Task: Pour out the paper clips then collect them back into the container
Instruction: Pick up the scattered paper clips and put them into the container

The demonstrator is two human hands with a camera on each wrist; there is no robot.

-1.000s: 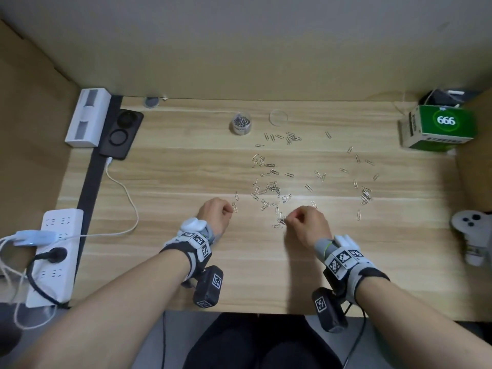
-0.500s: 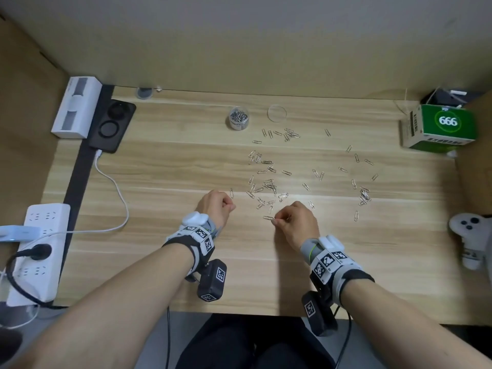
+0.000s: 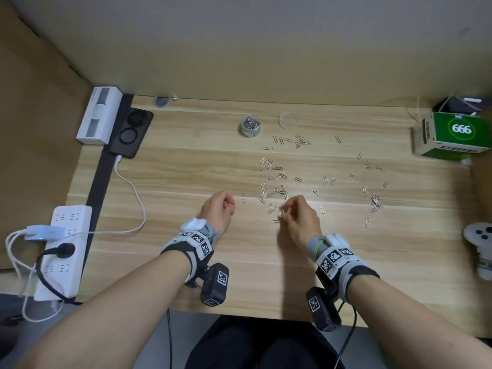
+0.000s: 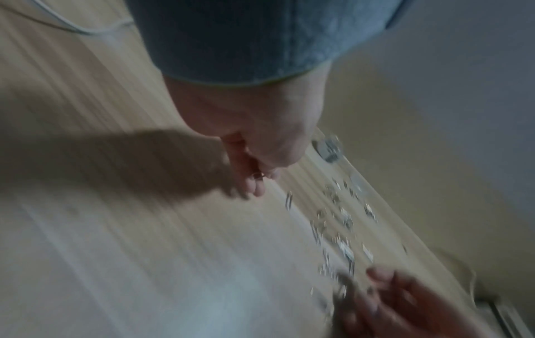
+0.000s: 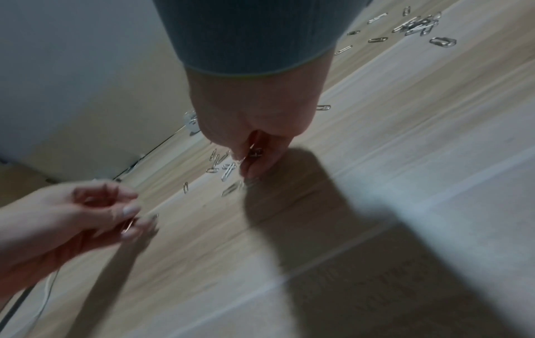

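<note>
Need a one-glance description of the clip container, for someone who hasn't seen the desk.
Start at the wooden desk, back edge. Left of the clear round lid stands the container: a small clear round tub. Unlike the flat lid, it holds a heap of paper clips.

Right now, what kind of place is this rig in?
Likely a home or office desk set up as a recording booth: a wood-grain desk walled with cardboard panels, a power strip and charging phone on the left, a game controller at the right edge.
</note>
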